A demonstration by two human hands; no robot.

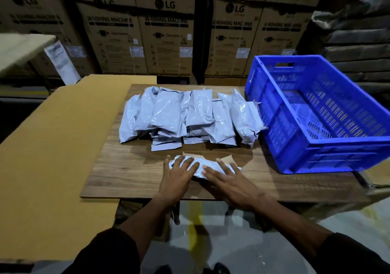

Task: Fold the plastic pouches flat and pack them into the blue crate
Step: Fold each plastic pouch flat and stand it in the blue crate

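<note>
One grey plastic pouch lies flat near the front edge of the wooden board. My left hand presses on its left part with fingers spread. My right hand lies flat on its right part, fingers spread too. Most of the pouch is hidden under both palms. Behind it, a pile of several grey pouches fills the middle of the board. The blue crate stands at the right, tilted in view, with nothing visible inside.
A sheet of brown cardboard covers the surface to the left of the board. Stacked washing machine cartons form a wall behind. Grey floor with a yellow line shows below the board's front edge.
</note>
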